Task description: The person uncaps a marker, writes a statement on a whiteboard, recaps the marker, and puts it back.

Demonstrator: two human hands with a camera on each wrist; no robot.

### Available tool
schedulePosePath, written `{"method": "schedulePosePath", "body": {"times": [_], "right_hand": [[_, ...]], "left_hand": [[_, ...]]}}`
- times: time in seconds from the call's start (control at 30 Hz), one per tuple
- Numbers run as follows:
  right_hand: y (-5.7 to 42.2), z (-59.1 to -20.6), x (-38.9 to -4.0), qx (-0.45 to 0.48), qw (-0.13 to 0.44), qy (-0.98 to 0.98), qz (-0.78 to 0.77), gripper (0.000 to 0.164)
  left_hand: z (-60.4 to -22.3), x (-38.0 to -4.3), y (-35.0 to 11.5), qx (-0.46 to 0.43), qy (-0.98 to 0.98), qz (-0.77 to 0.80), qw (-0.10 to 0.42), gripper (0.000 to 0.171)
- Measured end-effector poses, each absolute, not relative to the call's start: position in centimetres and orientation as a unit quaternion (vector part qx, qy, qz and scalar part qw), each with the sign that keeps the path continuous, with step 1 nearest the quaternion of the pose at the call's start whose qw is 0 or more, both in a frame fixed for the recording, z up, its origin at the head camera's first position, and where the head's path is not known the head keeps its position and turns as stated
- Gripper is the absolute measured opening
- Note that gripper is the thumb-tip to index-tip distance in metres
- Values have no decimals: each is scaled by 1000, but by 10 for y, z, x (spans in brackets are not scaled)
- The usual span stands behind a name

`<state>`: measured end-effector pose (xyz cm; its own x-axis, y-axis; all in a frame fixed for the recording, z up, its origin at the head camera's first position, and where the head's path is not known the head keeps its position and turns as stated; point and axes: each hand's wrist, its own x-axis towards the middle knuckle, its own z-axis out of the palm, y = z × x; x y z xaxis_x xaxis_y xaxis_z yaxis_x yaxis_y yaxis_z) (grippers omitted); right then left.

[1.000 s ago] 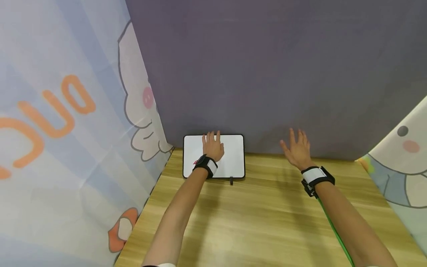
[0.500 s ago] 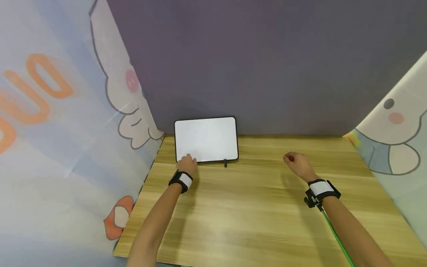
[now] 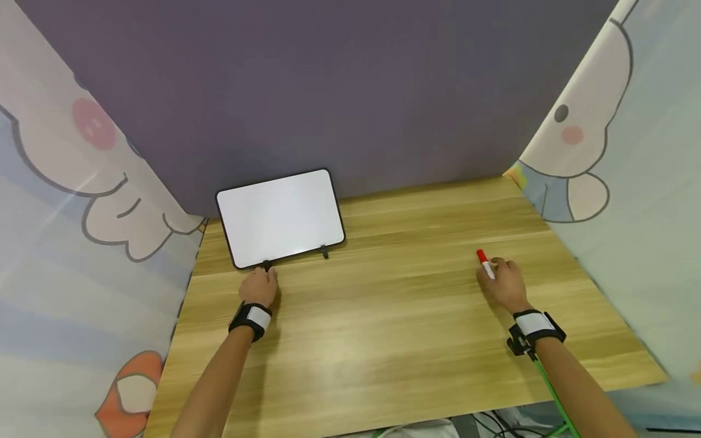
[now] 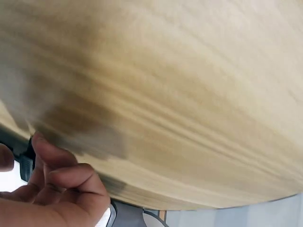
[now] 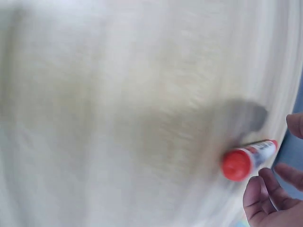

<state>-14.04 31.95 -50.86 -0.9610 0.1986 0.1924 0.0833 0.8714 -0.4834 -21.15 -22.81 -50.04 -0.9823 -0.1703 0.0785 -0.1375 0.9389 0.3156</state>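
I'd steady the board foot (image 4: 26, 169) near the worktop's (image 3: 372, 316) far-left corner; left hand (image 3: 257, 288), grip unclear; right hand (image 3: 505, 285) loose beside marker (image 3: 484, 258).

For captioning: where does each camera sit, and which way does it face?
Head: on the head, facing forward and down at table and white board; forearms, left hand, right hand show.
Left wrist: on that wrist, facing the table and black clip; left hand shows.
Right wrist: on that wrist, facing the table and marker; right hand shows.
The head and right wrist views both show the marker.
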Motion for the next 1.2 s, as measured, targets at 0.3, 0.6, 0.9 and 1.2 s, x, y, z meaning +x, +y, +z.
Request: {"method": "schedulePosePath", "body": {"times": [0.3, 0.6, 0.9, 1.2], "right_hand": [[329, -519, -143, -58, 110, -963, 238, 50], [326, -520, -151, -40, 135, -965, 223, 37], [324, -520, -159, -22, 147, -962, 228, 34], [318, -515, -157, -36, 134, -962, 235, 35]], "left_hand": [[-504, -225, -217, 87, -980, -160, 77, 41], [-503, -232, -217, 73, -981, -152, 99, 36], [-508, -235, -223, 70, -976, -162, 124, 31], [-515, -234, -234, 18, -964, -212, 158, 23]]}}
